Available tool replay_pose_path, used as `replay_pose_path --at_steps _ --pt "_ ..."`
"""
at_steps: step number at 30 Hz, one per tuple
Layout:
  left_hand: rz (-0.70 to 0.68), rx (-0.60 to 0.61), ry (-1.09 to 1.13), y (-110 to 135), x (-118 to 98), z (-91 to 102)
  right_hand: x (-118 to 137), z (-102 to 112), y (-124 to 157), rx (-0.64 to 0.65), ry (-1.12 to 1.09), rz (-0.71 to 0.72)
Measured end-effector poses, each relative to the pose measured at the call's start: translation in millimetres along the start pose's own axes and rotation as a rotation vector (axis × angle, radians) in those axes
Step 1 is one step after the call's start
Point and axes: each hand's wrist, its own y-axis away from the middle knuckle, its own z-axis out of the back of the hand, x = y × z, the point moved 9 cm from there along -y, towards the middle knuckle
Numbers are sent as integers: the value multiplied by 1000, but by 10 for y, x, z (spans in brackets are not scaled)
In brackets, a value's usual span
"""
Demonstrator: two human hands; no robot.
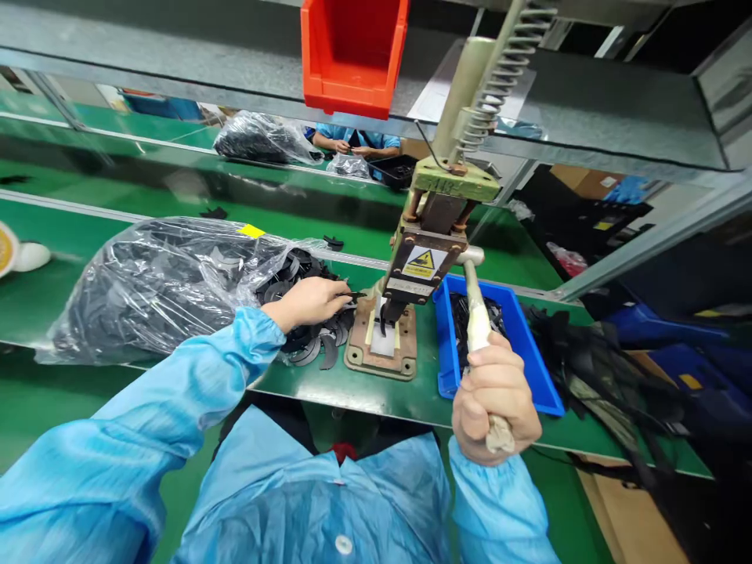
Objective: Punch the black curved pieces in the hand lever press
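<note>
My right hand (494, 399) is wrapped in a fist round the pale lever handle (477, 317) of a small hand press (424, 258) that stands on the green bench. My left hand (311, 301) reaches out over a pile of flat black curved parts (317, 341) just left of the press base (381, 348). Its fingertips pinch one thin black part (354, 296) and point it toward the press. A white pad lies on the base under the punch. Both arms wear light blue sleeves.
A clear plastic bag (158, 286) full of black parts lies at the left. A blue tray (529, 352) holding black parts sits right of the press, with dark straps (593, 360) beyond it. A red bin (352, 51) hangs overhead. Across the far belt another person's hands (349, 146) work.
</note>
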Motion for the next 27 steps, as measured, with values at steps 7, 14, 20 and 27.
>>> replay_pose_path --at_steps 7,14,20,27 --pt "100 62 620 267 -106 -438 9 0 -7 -33 18 4" --pt "306 -116 904 199 138 -757 -10 -15 -22 -126 3 39" --pt "276 -98 862 105 49 -904 -25 -5 -15 -165 -25 43" --pt "237 -31 628 145 -44 -882 15 -29 -36 -103 35 54"
